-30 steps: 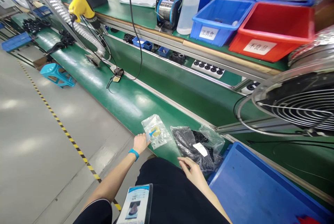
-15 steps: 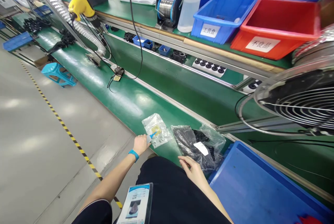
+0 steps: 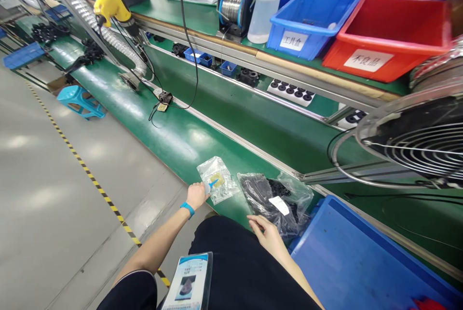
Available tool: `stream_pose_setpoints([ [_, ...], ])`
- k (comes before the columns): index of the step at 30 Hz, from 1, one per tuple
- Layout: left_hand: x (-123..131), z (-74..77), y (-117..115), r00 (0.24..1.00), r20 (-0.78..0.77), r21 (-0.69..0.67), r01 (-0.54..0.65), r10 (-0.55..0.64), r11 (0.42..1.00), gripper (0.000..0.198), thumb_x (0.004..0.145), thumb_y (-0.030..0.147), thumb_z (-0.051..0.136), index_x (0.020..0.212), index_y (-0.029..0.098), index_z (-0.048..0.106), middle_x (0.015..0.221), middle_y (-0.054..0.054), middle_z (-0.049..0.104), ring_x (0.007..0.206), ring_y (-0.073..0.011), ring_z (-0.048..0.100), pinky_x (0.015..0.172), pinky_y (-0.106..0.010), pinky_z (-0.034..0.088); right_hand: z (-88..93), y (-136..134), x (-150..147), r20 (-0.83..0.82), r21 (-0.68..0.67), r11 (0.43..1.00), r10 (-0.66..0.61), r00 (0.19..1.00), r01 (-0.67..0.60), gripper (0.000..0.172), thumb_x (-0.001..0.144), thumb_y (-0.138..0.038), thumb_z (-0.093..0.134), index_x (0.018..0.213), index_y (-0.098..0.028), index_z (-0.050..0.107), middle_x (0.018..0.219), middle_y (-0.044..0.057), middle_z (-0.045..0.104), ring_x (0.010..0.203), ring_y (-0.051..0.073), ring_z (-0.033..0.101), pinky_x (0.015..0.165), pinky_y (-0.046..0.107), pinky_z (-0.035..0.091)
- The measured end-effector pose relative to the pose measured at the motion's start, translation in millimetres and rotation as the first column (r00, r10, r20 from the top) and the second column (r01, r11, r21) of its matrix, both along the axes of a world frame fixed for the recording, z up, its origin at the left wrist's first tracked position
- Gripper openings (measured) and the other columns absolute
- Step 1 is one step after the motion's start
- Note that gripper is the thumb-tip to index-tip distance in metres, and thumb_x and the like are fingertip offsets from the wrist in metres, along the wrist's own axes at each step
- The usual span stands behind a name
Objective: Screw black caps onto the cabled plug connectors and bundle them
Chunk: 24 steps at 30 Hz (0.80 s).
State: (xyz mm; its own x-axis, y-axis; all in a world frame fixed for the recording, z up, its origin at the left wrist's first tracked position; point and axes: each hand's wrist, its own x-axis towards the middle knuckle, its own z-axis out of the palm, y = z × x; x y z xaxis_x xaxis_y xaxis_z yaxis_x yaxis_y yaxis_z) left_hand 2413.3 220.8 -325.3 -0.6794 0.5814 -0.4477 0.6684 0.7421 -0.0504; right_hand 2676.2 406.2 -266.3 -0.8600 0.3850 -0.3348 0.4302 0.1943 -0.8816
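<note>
My left hand (image 3: 197,196), with a blue band on the wrist, is closed around a small translucent bottle (image 3: 207,188). Its blue tip points over a yellowish piece (image 3: 217,180) at the clear plastic bag (image 3: 211,169) on the green bench. My right hand (image 3: 263,229) rests at the near edge of a larger clear bag of black parts (image 3: 258,196), which bears a white label. The fingers of that hand are apart and slightly bent, with nothing seen in them.
A blue tray (image 3: 361,252) lies to the right, below a round fan (image 3: 419,141). On the upper shelf stand a red bin (image 3: 390,42), a blue bin (image 3: 311,23), a squeeze bottle (image 3: 265,11) and a wire spool (image 3: 232,9). A black cable (image 3: 184,16) hangs down.
My left hand and the bottle have shifted very slightly to the right and up. My right hand and both bags look unmoved.
</note>
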Motion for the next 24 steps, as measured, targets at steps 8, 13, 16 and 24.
stream_pose_setpoints([
  [8,-9.0,3.6,-3.0,1.0,-0.016,-0.002,-0.023,0.023,1.0,0.044,0.088,0.047,0.068,0.106,0.008,0.065,0.099,-0.017,0.07,0.099,-0.0309,0.066,0.086,-0.04,0.048,-0.2,0.8,2.1,0.006,0.002,1.0,-0.015,1.0,0.015,0.037,0.1,-0.045,0.048,0.111,-0.02,0.073,0.098,0.01,0.07,0.084,0.021,0.068,0.078,0.033,0.055],
  [13,-12.0,8.4,-10.3,0.999,-0.022,-0.018,-0.04,0.04,0.999,0.044,0.086,0.047,0.071,0.106,0.009,0.064,0.099,-0.019,0.07,0.1,-0.0329,0.067,0.085,-0.038,0.047,-0.6,1.6,1.5,0.011,-0.002,1.0,-0.013,1.0,0.013,0.037,0.1,-0.045,0.049,0.112,-0.02,0.073,0.1,0.01,0.069,0.085,0.021,0.069,0.079,0.034,0.055],
  [16,-9.9,9.5,-17.2,0.998,-0.023,-0.03,-0.058,0.058,0.998,0.043,0.086,0.047,0.072,0.106,0.009,0.064,0.099,-0.019,0.069,0.1,-0.0327,0.067,0.084,-0.037,0.047,-0.9,1.7,0.8,0.01,-0.003,1.0,-0.009,1.0,0.009,0.037,0.1,-0.045,0.048,0.111,-0.02,0.073,0.1,0.01,0.069,0.086,0.021,0.069,0.079,0.034,0.055],
  [24,4.3,6.4,-27.4,0.996,-0.003,-0.032,-0.093,0.093,0.995,0.044,0.086,0.049,0.072,0.105,0.01,0.064,0.1,-0.019,0.07,0.099,-0.0323,0.067,0.084,-0.037,0.047,0.4,0.6,-1.8,0.003,0.003,1.0,0.008,1.0,-0.008,0.036,0.1,-0.044,0.048,0.111,-0.02,0.073,0.099,0.01,0.07,0.086,0.022,0.068,0.079,0.034,0.055],
])
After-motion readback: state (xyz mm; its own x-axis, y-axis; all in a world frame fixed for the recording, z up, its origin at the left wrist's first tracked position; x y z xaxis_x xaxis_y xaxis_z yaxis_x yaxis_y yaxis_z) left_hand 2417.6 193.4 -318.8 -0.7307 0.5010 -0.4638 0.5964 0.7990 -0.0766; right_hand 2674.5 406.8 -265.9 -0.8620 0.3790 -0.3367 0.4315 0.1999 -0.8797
